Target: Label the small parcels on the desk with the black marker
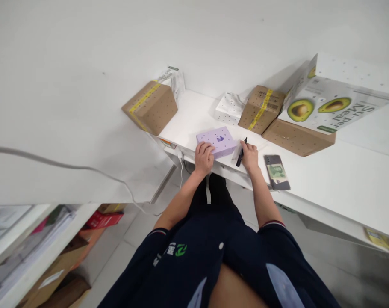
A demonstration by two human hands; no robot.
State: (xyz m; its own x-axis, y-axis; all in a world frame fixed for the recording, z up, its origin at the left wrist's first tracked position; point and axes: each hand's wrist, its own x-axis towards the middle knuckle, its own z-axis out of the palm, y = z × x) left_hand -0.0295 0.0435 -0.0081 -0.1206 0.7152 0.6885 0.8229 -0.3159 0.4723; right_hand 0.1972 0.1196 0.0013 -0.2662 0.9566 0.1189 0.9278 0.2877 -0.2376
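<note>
A small lilac box (217,139) with dark dots and a purple print lies on the white table near its front edge. Curled over the box's near left corner is my left hand (204,158), its fingers gripping it. To the right of the box, my right hand (249,155) pinches a black marker pen (240,160) between thumb and fingers, close to the tabletop. A pale, narrow item lies between the marker and the box; its kind is unclear. Right of my right hand, a phone (279,183) lies with a green banknote on its back.
At the left end stands a brown carton (156,109) with yellow tape. Along the wall are a white dotted box (229,109), another taped carton (260,107) and a large avocado-printed box (332,105). A grey cable (95,170) hangs at left; shelves hold cartons below.
</note>
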